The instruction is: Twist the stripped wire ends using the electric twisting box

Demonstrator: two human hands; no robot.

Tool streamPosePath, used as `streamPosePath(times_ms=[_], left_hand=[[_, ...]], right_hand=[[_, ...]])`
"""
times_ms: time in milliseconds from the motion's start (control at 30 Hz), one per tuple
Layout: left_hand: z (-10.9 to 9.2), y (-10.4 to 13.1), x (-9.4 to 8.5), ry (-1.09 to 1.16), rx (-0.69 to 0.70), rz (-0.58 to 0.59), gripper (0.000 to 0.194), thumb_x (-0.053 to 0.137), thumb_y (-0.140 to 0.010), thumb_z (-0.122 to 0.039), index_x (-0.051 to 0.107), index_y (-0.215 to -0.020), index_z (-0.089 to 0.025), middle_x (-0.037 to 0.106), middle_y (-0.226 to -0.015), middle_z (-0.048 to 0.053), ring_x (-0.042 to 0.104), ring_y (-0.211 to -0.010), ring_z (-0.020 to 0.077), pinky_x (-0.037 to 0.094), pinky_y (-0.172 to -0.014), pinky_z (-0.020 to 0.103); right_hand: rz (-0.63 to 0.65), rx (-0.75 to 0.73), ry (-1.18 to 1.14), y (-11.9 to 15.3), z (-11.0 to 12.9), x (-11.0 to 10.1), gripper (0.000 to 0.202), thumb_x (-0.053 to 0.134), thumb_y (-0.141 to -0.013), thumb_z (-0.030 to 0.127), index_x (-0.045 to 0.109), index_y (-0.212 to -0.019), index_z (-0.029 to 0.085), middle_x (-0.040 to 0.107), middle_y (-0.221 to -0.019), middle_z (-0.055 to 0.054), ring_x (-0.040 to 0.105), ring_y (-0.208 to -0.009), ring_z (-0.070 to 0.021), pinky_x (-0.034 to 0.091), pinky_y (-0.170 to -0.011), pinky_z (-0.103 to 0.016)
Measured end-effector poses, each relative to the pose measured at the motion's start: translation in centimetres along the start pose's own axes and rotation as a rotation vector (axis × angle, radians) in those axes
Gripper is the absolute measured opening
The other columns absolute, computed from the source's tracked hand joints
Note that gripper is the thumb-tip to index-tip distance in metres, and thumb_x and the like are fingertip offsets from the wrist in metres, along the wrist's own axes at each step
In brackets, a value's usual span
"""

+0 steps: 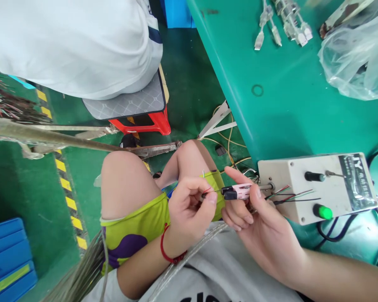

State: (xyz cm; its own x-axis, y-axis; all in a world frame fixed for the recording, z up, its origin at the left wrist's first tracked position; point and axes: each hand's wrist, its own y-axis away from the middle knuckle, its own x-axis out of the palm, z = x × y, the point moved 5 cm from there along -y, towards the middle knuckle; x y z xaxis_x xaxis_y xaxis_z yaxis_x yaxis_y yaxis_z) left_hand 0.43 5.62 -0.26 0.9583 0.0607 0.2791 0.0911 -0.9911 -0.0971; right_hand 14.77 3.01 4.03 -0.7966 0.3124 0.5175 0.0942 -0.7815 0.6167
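Observation:
My left hand [193, 205], with a red cord at the wrist, has its thumb and fingers pinched on thin wires [218, 191], partly hidden by the fingertips. These wires lead toward a pink and black clip [239, 191] in line with the metal shaft of a machine box. Around the clip is my right hand [261, 226]: thumb beside its pink end, index finger stretched out, other fingers curled on a grey cable [212, 233]. Past the right thumb, thin coloured wire ends [297, 195] stick out in front of the box.
The beige machine box [283, 167], with a green knob, stands on the green table [271, 121]. USB cables [264, 25] and a clear plastic bag [355, 58] lie farther back. A person in white [82, 46] sits on a red stool [159, 121]. Blue crates [9, 260] stand at left.

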Motion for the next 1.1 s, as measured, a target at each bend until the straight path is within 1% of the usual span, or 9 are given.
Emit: streamPosePath(times_ms=[267,500,633,700,800,900,967,1033,1100], left_hand=[[0.0,-0.1,0.0,-0.037,0.037,0.052,0.012,0.073,-0.116,-0.027,0.071,-0.104,-0.023,0.068,-0.080,-0.003,0.063,-0.059,0.0087,0.054,-0.055,0.016],[0.1,0.0,0.1,-0.043,0.039,0.090,0.010,0.071,-0.116,-0.023,0.071,-0.106,-0.023,0.068,-0.081,-0.003,0.061,-0.059,0.0092,0.052,-0.054,0.017],[0.2,0.0,0.1,-0.070,0.047,0.095,0.009,0.072,-0.114,-0.022,0.071,-0.106,-0.024,0.070,-0.083,-0.003,0.063,-0.059,0.0094,0.053,-0.055,0.018],[0.2,0.0,0.1,-0.090,0.054,0.095,0.009,0.072,-0.115,-0.023,0.072,-0.106,-0.024,0.070,-0.083,-0.003,0.062,-0.058,0.0093,0.053,-0.055,0.018],[0.2,0.1,0.0,-0.107,0.065,0.091,0.010,0.073,-0.115,-0.026,0.073,-0.106,-0.024,0.071,-0.083,-0.003,0.062,-0.058,0.0092,0.053,-0.055,0.018],[0.3,0.2,-0.1,-0.090,0.061,0.080,0.011,0.075,-0.116,-0.030,0.074,-0.106,-0.024,0.073,-0.083,-0.002,0.066,-0.059,0.0102,0.054,-0.055,0.018],[0.4,0.2,-0.2,-0.073,0.054,0.074,0.013,0.076,-0.115,-0.031,0.075,-0.105,-0.023,0.073,-0.081,-0.001,0.066,-0.058,0.0103,0.054,-0.054,0.018],[0.4,0.2,-0.3,-0.060,0.049,0.073,0.013,0.077,-0.114,-0.030,0.076,-0.104,-0.022,0.074,-0.081,-0.001,0.065,-0.057,0.0097,0.054,-0.054,0.018],[0.5,0.2,-0.3,-0.044,0.046,0.073,0.010,0.077,-0.113,-0.026,0.076,-0.104,-0.022,0.074,-0.081,-0.001,0.065,-0.058,0.0092,0.054,-0.055,0.016]], right_hand=[[-0.006,0.011,-0.064,-0.1,0.2,0.1,0.036,0.077,-0.117,0.053,0.090,-0.143,0.032,0.036,-0.070,0.006,0.023,-0.065,-0.0153,0.035,-0.066,-0.028],[-0.012,0.019,-0.042,-0.1,0.2,0.1,0.035,0.077,-0.116,0.053,0.090,-0.141,0.033,0.035,-0.070,0.006,0.023,-0.065,-0.0158,0.035,-0.066,-0.029],[-0.024,0.023,-0.014,0.0,0.1,-0.1,0.039,0.076,-0.115,0.056,0.087,-0.144,0.033,0.034,-0.070,0.006,0.024,-0.066,-0.0168,0.036,-0.066,-0.030],[-0.035,0.029,-0.016,0.1,0.2,-0.1,0.043,0.078,-0.113,0.058,0.085,-0.148,0.033,0.036,-0.070,0.006,0.026,-0.067,-0.0173,0.036,-0.067,-0.031],[-0.059,0.059,-0.050,0.1,0.0,-0.4,0.051,0.086,-0.106,0.059,0.084,-0.150,0.033,0.048,-0.074,0.003,0.031,-0.067,-0.0163,0.037,-0.067,-0.031],[-0.077,0.087,-0.058,0.2,-0.5,-0.6,0.047,0.092,-0.098,0.058,0.089,-0.136,0.030,0.054,-0.081,0.001,0.034,-0.067,-0.0147,0.036,-0.066,-0.032],[-0.041,0.058,-0.024,0.3,-0.8,-0.5,0.034,0.091,-0.099,0.058,0.089,-0.113,0.028,0.053,-0.082,0.001,0.034,-0.066,-0.0146,0.035,-0.065,-0.033],[0.014,-0.013,0.033,0.6,-0.8,-0.1,0.036,0.088,-0.101,0.061,0.081,-0.095,0.026,0.049,-0.080,0.002,0.033,-0.065,-0.0150,0.033,-0.063,-0.033],[0.051,-0.093,0.101,1.3,-0.2,0.1,0.043,0.084,-0.104,0.061,0.070,-0.085,0.026,0.044,-0.076,0.003,0.032,-0.064,-0.0156,0.032,-0.061,-0.034]])
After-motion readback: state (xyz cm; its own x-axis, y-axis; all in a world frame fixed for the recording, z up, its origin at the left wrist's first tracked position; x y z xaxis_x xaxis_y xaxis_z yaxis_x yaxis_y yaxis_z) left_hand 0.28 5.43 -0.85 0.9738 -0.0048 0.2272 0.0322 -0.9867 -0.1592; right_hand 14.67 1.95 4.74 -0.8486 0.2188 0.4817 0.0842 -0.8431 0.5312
